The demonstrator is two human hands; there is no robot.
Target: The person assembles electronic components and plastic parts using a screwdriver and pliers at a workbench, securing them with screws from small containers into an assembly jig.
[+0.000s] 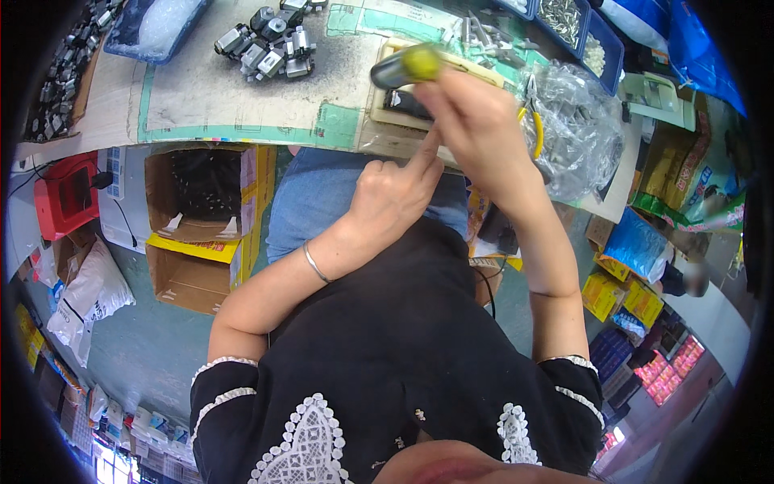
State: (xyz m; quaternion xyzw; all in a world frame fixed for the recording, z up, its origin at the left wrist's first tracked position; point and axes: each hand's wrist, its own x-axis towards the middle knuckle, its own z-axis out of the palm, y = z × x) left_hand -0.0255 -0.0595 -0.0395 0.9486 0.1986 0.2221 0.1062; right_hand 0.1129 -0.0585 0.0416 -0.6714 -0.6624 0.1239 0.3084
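Observation:
My right hand (pixel 484 121), fingers closed, grips a blurred tool (pixel 407 66) with a rounded dark grey end and a yellow-green part. It is raised over a cream tray-like holder (pixel 379 109) on the bench. Inside that holder lies a black part (pixel 405 102), partly covered by the hands. My left hand (pixel 395 194) is at the near edge of the holder, its index finger stretched toward the black part and its other fingers curled. The right hand hides the left fingertip, so what it pinches or touches does not show.
Metal-and-black parts (pixel 270 44) are heaped at the back of the bench (pixel 193 105). Yellow-handled pliers (pixel 536 133) and a clear plastic bag (pixel 576 121) lie to the right. Blue bins (pixel 601 56) hold small pieces. Cardboard boxes (pixel 193 270) stand below on the left.

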